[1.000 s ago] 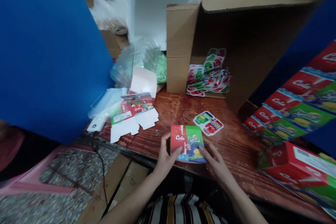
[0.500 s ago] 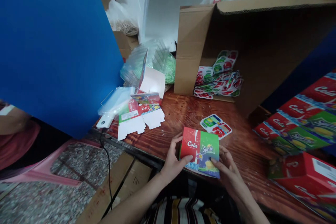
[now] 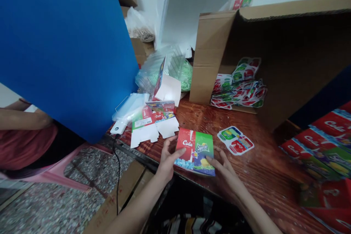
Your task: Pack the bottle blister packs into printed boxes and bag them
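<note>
A printed carton (image 3: 193,153), red with "Cola" on its left half and green and purple with "Sprite" on its right, is held between both hands just above the table's front edge. My left hand (image 3: 168,159) grips its left side, thumb on the front face and fingers behind. On the right side, my right hand (image 3: 221,164) holds the carton with a thumb on the front and fingers at the edge. A die-cut sticker sheet (image 3: 236,140) with green and red drink pictures lies on the table right of the carton.
Unfolded cartons (image 3: 153,122) and a white corded device (image 3: 117,127) lie left. A big cardboard box (image 3: 210,58) holds a pile of similar sticker sheets (image 3: 238,89). Printed cartons (image 3: 329,131) are stacked right. Behind a blue panel (image 3: 63,51), another person's arm (image 3: 24,119) shows.
The carton and both hands have moved left, away from the sticker sheet. My view has shifted slightly left, and more of the other person's arm shows.
</note>
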Available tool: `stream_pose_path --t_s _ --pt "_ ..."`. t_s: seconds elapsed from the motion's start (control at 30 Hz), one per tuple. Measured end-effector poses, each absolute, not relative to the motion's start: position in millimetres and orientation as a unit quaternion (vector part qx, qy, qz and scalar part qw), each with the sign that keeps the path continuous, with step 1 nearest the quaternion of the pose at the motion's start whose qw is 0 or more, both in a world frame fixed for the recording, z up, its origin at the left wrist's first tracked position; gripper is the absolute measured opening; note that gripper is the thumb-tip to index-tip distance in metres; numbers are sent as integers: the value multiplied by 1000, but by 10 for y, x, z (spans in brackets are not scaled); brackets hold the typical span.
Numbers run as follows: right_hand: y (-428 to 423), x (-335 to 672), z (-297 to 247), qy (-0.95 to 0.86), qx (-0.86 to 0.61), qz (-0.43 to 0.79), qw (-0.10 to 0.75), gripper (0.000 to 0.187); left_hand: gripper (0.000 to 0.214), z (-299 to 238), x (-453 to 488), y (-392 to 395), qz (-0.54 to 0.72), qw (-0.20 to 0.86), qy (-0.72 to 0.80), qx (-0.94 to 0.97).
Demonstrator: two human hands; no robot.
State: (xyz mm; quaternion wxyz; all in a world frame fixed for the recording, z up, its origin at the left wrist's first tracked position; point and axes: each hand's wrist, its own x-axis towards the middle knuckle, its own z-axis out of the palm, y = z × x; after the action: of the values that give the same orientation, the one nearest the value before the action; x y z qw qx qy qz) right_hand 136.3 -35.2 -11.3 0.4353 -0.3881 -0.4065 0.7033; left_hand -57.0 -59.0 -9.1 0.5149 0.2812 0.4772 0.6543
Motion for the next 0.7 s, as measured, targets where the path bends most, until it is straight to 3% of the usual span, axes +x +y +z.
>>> stream_pose_path --t_s 0.1,0.17,0.23,0.33,0.43,0.53,0.7 --pt "-206 1186 -24 -505 -358 681 391 54 69 -45 -783 -612 630 573 486 194" --pt "-40 1100 44 -598 -349 640 332 45 69 -29 -930 -667 602 620 481 148" --pt "183 1001 131 -700 -365 539 295 33 68 -29 -1079 -743 598 632 482 106" --pt "584 764 294 -805 -396 291 333 35 69 -38 -1306 -855 620 606 490 89" --pt "975 433 442 -864 -344 117 349 46 72 -5 -1539 -905 665 532 504 143" --pt "1289 124 492 -901 -330 10 281 48 91 82 -1784 -851 727 399 503 244" --pt "1599 -124 396 -909 -344 -47 233 20 113 127 -2190 -542 730 251 506 384"
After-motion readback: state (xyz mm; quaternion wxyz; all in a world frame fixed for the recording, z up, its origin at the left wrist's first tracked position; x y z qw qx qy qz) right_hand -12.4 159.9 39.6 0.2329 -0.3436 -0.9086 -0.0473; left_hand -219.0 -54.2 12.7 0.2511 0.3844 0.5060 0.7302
